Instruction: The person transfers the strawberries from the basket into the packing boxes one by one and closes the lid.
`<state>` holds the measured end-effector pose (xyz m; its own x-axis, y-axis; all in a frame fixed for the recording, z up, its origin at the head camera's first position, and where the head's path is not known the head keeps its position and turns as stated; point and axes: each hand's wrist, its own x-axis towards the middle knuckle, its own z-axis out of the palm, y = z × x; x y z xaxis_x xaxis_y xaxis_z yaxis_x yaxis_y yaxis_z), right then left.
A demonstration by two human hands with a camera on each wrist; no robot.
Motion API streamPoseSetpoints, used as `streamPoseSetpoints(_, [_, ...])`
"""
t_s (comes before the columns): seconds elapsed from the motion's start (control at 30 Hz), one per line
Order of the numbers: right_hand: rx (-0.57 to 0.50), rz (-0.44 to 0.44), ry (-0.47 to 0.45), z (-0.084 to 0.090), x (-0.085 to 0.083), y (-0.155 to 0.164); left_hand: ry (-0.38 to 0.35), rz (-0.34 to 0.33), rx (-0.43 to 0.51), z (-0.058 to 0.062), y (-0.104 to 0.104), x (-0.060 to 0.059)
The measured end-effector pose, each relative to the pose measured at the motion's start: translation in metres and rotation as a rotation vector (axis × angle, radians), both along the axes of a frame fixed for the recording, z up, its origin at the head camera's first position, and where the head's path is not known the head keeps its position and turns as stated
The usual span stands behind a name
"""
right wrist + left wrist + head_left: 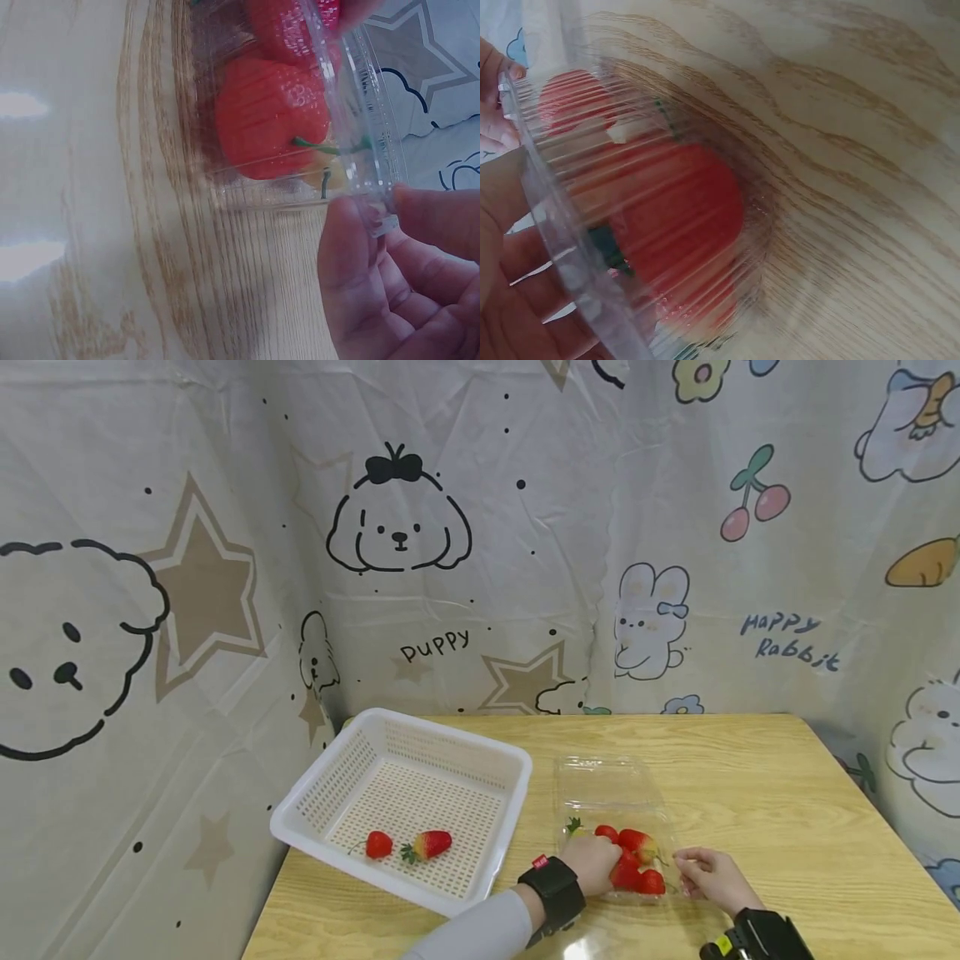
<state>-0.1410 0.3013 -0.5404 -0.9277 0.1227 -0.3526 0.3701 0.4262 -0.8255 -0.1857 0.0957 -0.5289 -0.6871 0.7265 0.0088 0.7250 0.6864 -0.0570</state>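
Note:
A clear plastic clamshell box (611, 785) lies on the table with its lid folded back, holding several red fruits. Among them are a red-and-yellow strawberry (636, 843) and a rounded red fruit (274, 120) with a thin green stem. My left hand (592, 864) reaches over the near-left side of the box, fingers (536, 296) inside among the fruits. Its fingertips are hidden behind the rim, and I cannot tell whether they grip a fruit. At the right edge, my right hand (712, 877) pinches the box's rim tab between thumb (346, 255) and fingers.
A white perforated basket (480, 739) stands left of the box. In it lie a red-and-yellow strawberry (432, 844) and a small rounded red fruit (378, 844) with a stem. Beneath is a wood-grain table (750, 777); a printed curtain (525, 593) hangs behind.

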Motion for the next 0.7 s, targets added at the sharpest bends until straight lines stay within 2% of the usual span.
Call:
streamPoseSetpoints(0.17, [-0.007,0.012,0.008,-0.0001,0.0008,-0.0004,0.001,0.003,-0.011,-0.0009,-0.0008,0.0013])
streamPoseSetpoints(0.47, [0.003,0.011,0.01,0.0004,0.0004,-0.0005,-0.044,0.028,-0.018,-0.0059,0.0013,0.0007])
streamPoseSetpoints(0.7, [-0.001,0.013,0.006,0.0012,-0.0001,-0.0004,-0.069,0.045,-0.037,-0.0043,0.0021,-0.0008])
